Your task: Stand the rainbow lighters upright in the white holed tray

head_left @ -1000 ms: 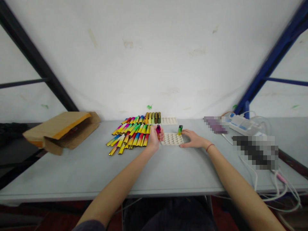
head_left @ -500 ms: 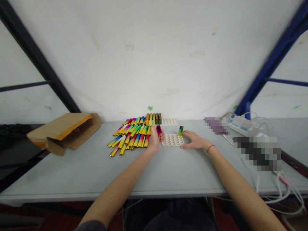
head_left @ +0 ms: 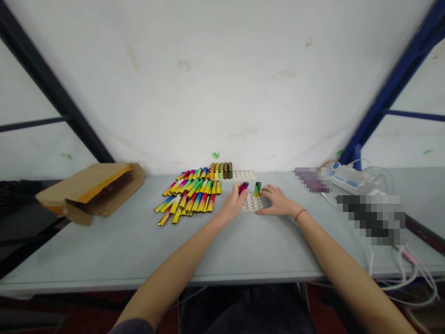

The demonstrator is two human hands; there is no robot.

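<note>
My left hand [head_left: 235, 202] is closed around a magenta metallic lighter [head_left: 244, 186], its dark top showing above the fingers. It is over the left part of a white tray [head_left: 251, 204] with rows of round pockets. At the tray's far right corner stands a green-and-gold lighter [head_left: 257, 189], upright. My right hand [head_left: 278, 201] grips the tray's right end, thumb at the near corner and fingers at the far side by the green lighter. The fingertips' exact contact is too small to make out.
Rows of shiny multicoloured lighters [head_left: 189, 202] lie left of my hands. Behind stand several upright lighters [head_left: 221, 171] beside a second white tray [head_left: 245, 175]. An open cardboard box [head_left: 86, 185] lies at the left. A power strip [head_left: 351, 178] and white cables [head_left: 371, 260] occupy the right.
My left hand has moved right with the magenta lighter, from beside the tray to over its left part. The tray, the green lighter and my right hand have shifted slightly left.
</note>
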